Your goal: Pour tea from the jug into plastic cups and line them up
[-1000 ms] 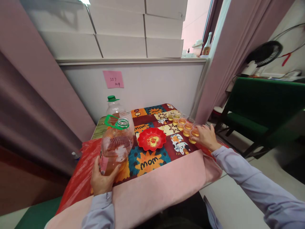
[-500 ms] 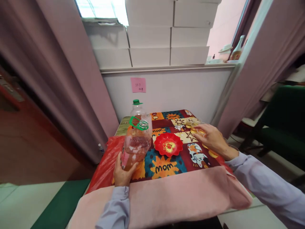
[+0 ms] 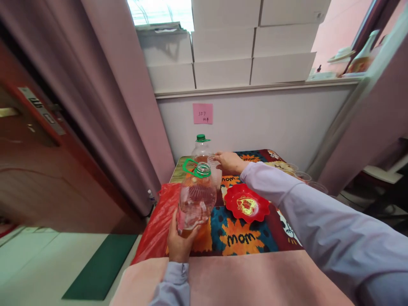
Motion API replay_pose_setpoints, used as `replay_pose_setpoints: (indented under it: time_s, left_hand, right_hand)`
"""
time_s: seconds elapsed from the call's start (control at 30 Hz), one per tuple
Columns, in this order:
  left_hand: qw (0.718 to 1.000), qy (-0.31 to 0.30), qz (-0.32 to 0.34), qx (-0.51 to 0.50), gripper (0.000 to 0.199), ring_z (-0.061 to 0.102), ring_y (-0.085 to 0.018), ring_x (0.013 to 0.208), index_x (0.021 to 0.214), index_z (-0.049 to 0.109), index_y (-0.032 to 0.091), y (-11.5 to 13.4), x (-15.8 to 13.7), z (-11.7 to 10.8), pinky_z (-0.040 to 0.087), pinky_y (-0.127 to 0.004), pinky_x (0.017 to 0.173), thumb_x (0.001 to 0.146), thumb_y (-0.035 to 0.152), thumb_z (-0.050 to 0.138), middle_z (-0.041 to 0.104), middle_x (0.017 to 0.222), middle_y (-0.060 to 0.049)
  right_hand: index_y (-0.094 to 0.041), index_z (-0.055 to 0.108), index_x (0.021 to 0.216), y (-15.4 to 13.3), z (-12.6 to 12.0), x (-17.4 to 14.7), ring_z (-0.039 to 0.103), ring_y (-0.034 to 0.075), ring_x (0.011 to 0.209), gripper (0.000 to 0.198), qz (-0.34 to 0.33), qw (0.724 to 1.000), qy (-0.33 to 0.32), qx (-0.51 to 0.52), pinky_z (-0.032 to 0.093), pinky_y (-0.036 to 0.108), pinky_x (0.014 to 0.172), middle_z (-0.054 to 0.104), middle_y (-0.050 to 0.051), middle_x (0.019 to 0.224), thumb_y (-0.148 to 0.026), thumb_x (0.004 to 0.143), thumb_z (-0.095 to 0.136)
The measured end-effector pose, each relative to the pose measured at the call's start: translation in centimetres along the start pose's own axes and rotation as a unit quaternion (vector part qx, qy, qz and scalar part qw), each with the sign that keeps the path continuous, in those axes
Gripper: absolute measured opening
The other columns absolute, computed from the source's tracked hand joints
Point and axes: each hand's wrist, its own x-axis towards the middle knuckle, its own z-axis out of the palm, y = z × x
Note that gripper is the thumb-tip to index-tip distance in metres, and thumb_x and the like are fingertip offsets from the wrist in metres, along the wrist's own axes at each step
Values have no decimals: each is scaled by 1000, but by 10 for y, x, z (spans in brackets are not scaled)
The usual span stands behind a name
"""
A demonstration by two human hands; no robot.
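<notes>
On the head view, I see the left hand point(image 3: 181, 243) wrapped around the lower side of an uncapped bottle point(image 3: 196, 204), fingers curled against it; the bottle stands on the left part of the patterned cloth point(image 3: 219, 244). I have the right hand point(image 3: 230, 163) across at the stack of cups point(image 3: 216, 177) just beside that bottle, fingertips near its top; I can't tell whether they grip it. A capped bottle point(image 3: 201, 148) stands behind, and a red dish point(image 3: 232, 199) sits nearer me.

"357" on pink note point(image 3: 203, 114); "mom" repeated on patterned tablecloth point(image 3: 242, 239).
</notes>
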Motion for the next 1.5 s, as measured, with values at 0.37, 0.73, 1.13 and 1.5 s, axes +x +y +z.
replay_pose_setpoints:
  time_s: [0.37,0.73,1.13,1.5]
  left_hand:
    - [1000,6,6,-24,97,57,-37,148,160,52,23,-1,-3,4,47,-50,122,76,53,89,61,159,-17]
    - [999,-16,27,-21,105,60,-40,145,161,53,18,-9,3,2,50,-51,119,71,55,93,61,158,-21]
    - [993,14,118,0,106,60,-39,145,160,53,19,8,3,7,44,-53,125,70,57,94,61,158,-20]
    - [986,22,159,54,102,61,-39,143,162,50,20,14,4,8,46,-54,123,77,63,88,61,157,-20]
  right_hand:
    - [-20,88,101,12,8,16,76,22,85,13,46,998,6,37,50,28,73,85,10,94,-25,89,84]
    - [-19,79,93,47,-23,-64,64,16,73,11,5,955,271,121,44,28,72,78,5,87,-29,96,75]
    - [-23,75,96,54,134,-181,74,22,90,6,110,979,108,133,51,31,77,79,8,109,-24,100,71]
    - [-23,70,134,39,116,-202,76,33,104,58,193,884,283,318,62,51,96,76,15,130,-56,88,82]
